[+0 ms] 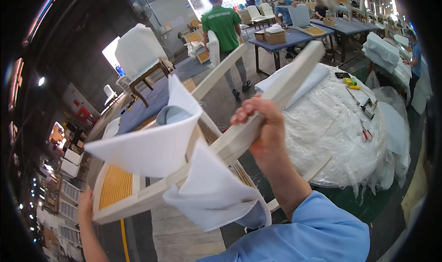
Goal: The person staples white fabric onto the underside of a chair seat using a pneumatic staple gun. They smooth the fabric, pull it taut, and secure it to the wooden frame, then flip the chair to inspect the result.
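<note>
A pale wooden chair [232, 144] is held tilted across the front of me, its legs pointing up and away to the right. Around one long wooden side piece my right hand [265, 126] is closed, fingers wrapped over it. At the lower left my left hand [86, 206] grips the corner beside the yellow woven cane panel [115, 186]; its fingers are partly hidden behind the frame. Two pieces of white foam sheet, an upper one [147, 151] and a lower one [216, 193], are wrapped about the chair with loose, flared ends, covering part of the wood.
On my right stands a round, plastic-wrapped surface [317, 138] bearing red-handled scissors [366, 134] and small tools. A covered chair [138, 50] sits on a blue-topped table [154, 98] at left. Ahead, a person in green [222, 27] carries something white; blue tables [294, 39] stand beyond.
</note>
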Available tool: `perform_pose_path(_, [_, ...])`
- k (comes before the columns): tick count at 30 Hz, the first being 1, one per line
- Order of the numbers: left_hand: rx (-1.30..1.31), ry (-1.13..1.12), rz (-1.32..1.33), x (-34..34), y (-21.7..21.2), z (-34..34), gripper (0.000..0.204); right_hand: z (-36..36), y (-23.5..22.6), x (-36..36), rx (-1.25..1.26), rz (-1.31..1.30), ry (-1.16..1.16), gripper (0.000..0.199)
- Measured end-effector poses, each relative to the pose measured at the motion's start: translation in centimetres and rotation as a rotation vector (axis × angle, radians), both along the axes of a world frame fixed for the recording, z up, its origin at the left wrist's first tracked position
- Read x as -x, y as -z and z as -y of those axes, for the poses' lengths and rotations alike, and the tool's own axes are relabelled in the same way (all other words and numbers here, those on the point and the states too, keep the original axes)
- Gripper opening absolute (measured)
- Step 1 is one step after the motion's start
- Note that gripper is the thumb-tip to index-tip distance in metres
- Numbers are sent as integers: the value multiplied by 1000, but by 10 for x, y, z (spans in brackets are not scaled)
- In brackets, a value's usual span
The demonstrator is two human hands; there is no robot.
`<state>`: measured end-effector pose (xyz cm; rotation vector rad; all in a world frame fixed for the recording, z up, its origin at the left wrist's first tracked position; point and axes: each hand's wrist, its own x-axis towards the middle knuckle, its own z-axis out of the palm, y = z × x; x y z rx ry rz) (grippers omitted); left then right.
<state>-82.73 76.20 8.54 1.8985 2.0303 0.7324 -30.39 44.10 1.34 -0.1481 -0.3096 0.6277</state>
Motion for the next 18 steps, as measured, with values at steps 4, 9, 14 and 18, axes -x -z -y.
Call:
perform_pose_path(4, [53, -155, 215, 95, 65, 30, 54, -78, -10, 63, 56, 107, -199, 25])
perform_pose_path(9, [224, -322, 508, 165, 171, 104, 56, -155, -22, 136, 119, 298, -430, 27])
perform_pose_path(14, [270, -535, 881, 150, 297, 170, 59, -213, -22, 180, 164, 511, -630, 22])
perform_pose_path(18, [243, -624, 1183, 85, 377, 212, 63, -258, -16, 182, 220, 667, -685, 18])
